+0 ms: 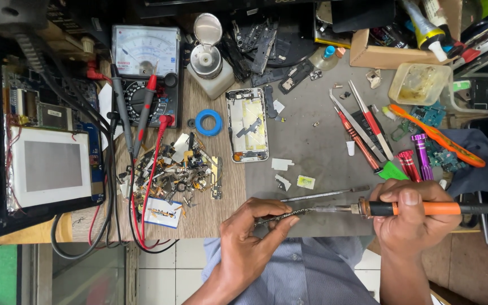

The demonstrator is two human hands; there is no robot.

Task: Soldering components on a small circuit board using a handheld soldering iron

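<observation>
My right hand (410, 217) grips the orange handle of a soldering iron (419, 208), its metal tip pointing left. My left hand (252, 231) pinches a thin strip of braided wire (283, 215) at the near table edge, and the iron's tip touches the strip's end. An opened phone frame (247, 125) lies face up in the middle of the grey mat (312, 141), apart from both hands.
An analog multimeter (145, 65) with red and black probes stands at the back left. A heap of small metal parts (179, 172), a blue tape ring (208, 122), tweezers and screwdrivers (365, 133), a plastic cup (418, 83) and a white-screened device (52, 166) crowd the bench.
</observation>
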